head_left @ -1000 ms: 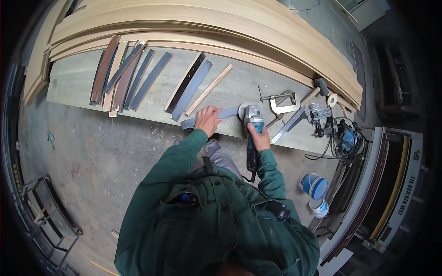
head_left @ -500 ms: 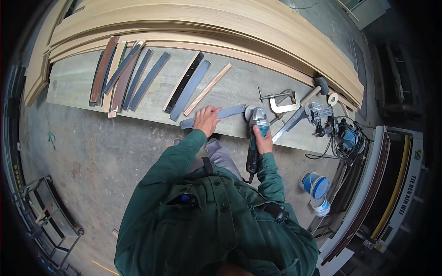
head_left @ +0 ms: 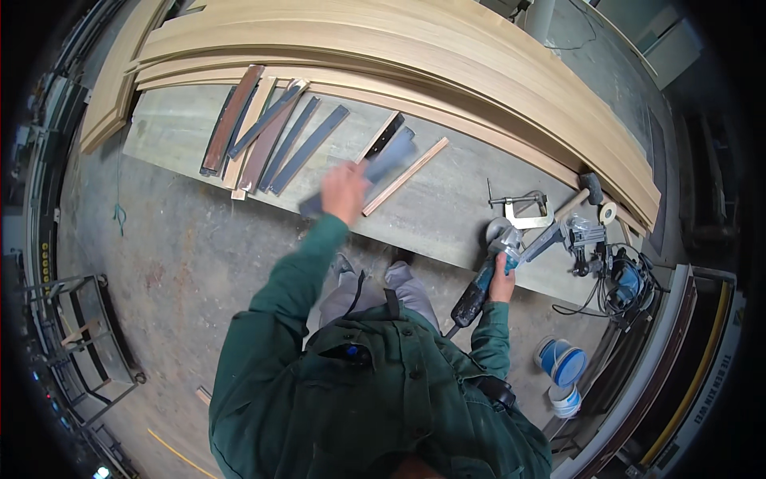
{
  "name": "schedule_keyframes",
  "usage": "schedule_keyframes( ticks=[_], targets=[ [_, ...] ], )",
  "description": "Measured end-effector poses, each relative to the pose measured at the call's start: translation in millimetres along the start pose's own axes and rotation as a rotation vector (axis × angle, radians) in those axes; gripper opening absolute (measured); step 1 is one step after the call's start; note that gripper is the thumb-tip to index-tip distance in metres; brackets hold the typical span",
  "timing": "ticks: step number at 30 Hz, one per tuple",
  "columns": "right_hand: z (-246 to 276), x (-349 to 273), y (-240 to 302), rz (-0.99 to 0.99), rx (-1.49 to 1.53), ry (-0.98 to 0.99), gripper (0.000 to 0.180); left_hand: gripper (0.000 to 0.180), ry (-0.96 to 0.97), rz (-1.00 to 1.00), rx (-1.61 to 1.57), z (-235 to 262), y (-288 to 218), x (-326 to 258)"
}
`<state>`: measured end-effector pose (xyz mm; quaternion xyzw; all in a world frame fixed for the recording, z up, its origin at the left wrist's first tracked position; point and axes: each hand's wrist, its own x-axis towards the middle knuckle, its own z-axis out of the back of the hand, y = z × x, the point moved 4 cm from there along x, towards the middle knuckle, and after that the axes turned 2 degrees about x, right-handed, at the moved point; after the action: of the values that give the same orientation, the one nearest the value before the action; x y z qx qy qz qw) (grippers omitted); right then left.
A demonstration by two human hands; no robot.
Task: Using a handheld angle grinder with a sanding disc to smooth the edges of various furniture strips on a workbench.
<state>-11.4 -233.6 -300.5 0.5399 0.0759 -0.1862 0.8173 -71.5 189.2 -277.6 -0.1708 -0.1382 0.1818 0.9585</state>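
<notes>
My left hand (head_left: 345, 192) grips a long grey flat strip (head_left: 375, 172), lifted over the low wooden bench (head_left: 447, 209) and blurred by motion. To the right, at the bench's near edge, my right hand (head_left: 503, 281) holds a blue-and-black angle grinder (head_left: 488, 270) by its body, disc end resting on the bench. A thin light wooden slat (head_left: 405, 176) and a dark strip (head_left: 387, 136) lie just beyond the lifted strip.
Several grey and brown strips (head_left: 267, 132) lie in a row at the bench's left. Long curved wooden boards (head_left: 447, 64) stack behind. A metal clamp (head_left: 523, 209), hammer (head_left: 581, 195), tape roll (head_left: 608, 212) and power tools (head_left: 618, 275) sit right. Blue buckets (head_left: 561, 363) stand on the concrete floor.
My left hand has lifted the grey strip off the bench and swung it left. My right hand has drawn the grinder back toward the bench's near edge.
</notes>
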Motion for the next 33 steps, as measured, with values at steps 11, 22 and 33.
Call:
schedule_keyframes(
  ticks=[11, 22, 33],
  targets=[
    [-9, -35, 2, -0.002, 0.033, 0.012, 0.067, 0.043, 0.25, 0.397, -0.347, -73, 59, 38],
    [-16, -28, 21, 0.003, -0.036, 0.132, 0.06, 0.041, 0.671, 0.228, -0.625, -74, -32, -111],
    [-72, -46, 40, 0.181, -0.181, 0.41, 0.069, 0.036, 0.7, 0.352, -0.588, -76, -41, -129]
  ],
)
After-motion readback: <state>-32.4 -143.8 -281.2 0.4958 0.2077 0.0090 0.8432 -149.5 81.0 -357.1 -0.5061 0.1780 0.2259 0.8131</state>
